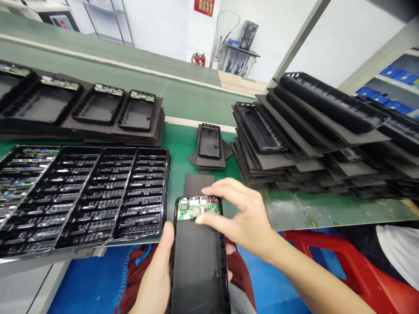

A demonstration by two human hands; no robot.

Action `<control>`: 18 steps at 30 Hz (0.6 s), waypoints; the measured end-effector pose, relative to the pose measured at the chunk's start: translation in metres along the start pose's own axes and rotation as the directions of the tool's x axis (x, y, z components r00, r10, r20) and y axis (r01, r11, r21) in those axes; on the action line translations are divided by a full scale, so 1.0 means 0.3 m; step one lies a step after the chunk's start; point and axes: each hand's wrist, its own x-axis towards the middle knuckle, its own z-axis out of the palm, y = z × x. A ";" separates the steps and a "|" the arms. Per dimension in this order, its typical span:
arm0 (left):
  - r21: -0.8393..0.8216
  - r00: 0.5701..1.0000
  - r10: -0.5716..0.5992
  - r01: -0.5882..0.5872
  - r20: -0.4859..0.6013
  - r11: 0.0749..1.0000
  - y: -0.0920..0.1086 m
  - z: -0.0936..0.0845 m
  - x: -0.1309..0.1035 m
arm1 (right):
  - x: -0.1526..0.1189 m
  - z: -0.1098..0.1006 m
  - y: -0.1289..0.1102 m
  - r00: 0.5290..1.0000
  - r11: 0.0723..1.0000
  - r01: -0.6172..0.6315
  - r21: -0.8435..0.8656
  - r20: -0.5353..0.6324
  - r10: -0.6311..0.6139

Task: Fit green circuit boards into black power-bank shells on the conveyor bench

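Gap between tray (pixel 167 183) and small pile (pixel 211 162)

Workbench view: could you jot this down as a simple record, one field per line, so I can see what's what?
Left hand: holds the black case, thumb along its left edge
Right hand: thumb at the near edge of the circuit board, forefinger at its far edge
Board position: far end of the case
Bench left: segmented black tray; behind it, open cases with boards
Bench middle: single case on dark sheets
Bench right: stacked cases and sheets
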 end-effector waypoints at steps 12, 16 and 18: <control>-0.232 0.918 -0.380 0.397 0.115 0.888 0.080 0.135 -0.005 | 0.000 -0.032 -0.001 0.991 0.985 0.122 -0.121 0.076 -0.114; -0.115 0.953 -0.299 0.304 0.056 0.946 0.055 0.114 -0.013 | -0.010 -0.039 -0.023 0.982 0.965 0.181 -0.190 0.097 -0.165; -0.084 0.973 -0.231 0.232 0.020 0.969 0.041 0.101 -0.018 | -0.017 -0.040 -0.033 0.979 0.959 0.192 -0.208 0.104 -0.174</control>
